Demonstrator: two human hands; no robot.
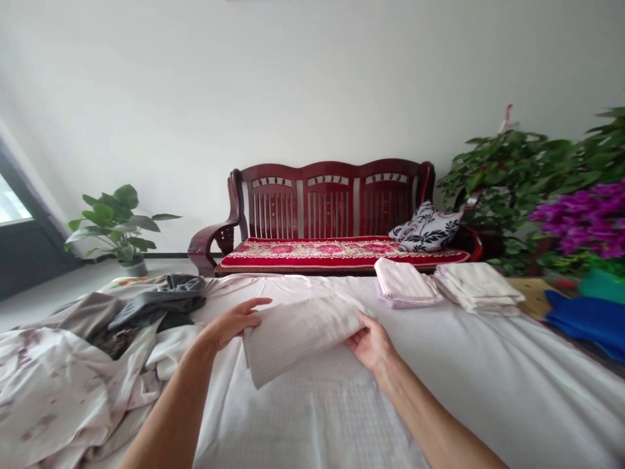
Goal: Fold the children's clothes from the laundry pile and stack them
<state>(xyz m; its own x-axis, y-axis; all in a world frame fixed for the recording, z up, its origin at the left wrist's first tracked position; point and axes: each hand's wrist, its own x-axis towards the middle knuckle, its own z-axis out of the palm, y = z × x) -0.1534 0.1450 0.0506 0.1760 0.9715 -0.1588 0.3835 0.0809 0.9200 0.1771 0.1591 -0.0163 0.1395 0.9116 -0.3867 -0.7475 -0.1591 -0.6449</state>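
Observation:
A pale, finely striped piece of cloth (297, 335) is raised in a folded flap between my two hands, its near left corner hanging down. My left hand (235, 324) is closed on its left edge, with the index finger reaching along the top. At the right end, my right hand (374, 342) pinches the cloth, thumb above and fingers underneath. Below the flap, a pale cloth with a faint grid pattern (317, 417) lies spread toward me; I cannot tell whether it is the same piece.
A white sheet (463, 365) covers the table. Rumpled clothes (53, 391) heap up at left, dark ones (161, 303) behind. Folded cloths (407, 283) and another folded stack (478, 286) stand at far right, near blue fabric (590, 322). Beyond is a wooden bench (327, 202).

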